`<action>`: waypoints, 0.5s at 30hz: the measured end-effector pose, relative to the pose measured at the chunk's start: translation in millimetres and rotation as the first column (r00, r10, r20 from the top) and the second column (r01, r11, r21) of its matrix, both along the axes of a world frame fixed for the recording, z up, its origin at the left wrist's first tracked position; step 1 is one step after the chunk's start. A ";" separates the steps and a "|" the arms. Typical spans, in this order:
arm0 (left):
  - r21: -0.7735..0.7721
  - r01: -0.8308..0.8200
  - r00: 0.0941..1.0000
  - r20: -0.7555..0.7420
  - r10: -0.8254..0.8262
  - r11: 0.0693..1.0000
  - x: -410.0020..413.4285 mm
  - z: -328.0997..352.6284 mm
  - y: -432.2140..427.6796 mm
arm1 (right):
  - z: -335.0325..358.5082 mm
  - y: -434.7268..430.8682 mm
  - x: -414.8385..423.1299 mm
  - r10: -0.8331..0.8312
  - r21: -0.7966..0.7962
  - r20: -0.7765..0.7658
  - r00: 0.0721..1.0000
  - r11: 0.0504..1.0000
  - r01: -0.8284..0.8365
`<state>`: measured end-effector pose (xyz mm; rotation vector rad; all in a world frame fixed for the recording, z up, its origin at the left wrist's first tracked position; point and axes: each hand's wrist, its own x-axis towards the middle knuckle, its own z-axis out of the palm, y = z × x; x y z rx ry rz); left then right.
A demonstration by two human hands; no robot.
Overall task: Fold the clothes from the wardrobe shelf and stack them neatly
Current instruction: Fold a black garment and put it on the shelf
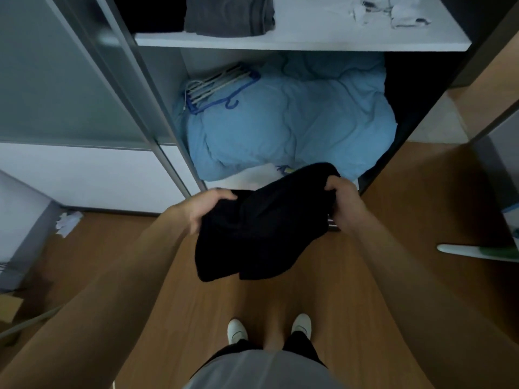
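At the far left, a cardboard box (9, 307) sits by the wall on the wooden floor (393, 220), and a crumpled scrap of white paper (68, 221) lies further along near the base of the wardrobe. Above them a frosted sliding door (56, 80) covers the left part of the wardrobe.

The left hand (207, 209) grips the left edge of a black garment (258, 228), its fingers (196, 221) curled round the cloth and partly hidden under it, thumb on top. The garment hangs in the air between both hands, in front of the open wardrobe and above the floor, bunched at the top with its lower part drooping loose. Below it, two white shoes (237, 329) stand side by side on the floor.

Inside the wardrobe, a bundle of white and blue hangers (222, 88) lies on the left side of a rumpled blue duvet (295, 122) that fills the lower compartment. Above, on the white shelf (303, 40), a folded pile of grey clothes (230, 14) sits at the left and some crumpled white items (390, 12) lie at the right, too blurred to tell what they are.

The right hand (344, 203) clutches the garment's upper right corner, its fingers clamped on a fold of the cloth. At the far right, a white and green object (477, 252) juts in over the floor.
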<state>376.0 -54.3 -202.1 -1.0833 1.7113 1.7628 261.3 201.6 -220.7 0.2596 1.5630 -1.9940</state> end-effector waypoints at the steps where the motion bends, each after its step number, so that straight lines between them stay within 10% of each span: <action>1: -0.094 0.092 0.994 0.065 -0.086 0.991 3.0 -14.2 0.6 | 10.4 -2.4 -5.5 0.034 0.099 -0.149 0.988 0.995 -0.020; 5: -0.348 0.462 0.887 0.172 -0.429 0.816 -1.8 -36.3 9.8 | 56.6 -12.5 -4.3 0.462 0.476 -0.602 0.651 0.863 -0.172; 10: -0.459 0.318 0.775 -0.379 -0.506 0.830 -28.9 -8.1 25.3 | 90.4 -14.5 6.4 0.819 0.752 -0.526 0.228 0.573 -0.326; 15: -0.577 0.521 0.535 -0.354 -0.767 0.629 -41.9 9.3 48.1 | 97.7 -17.3 9.9 0.907 0.869 -0.412 0.083 0.419 -0.262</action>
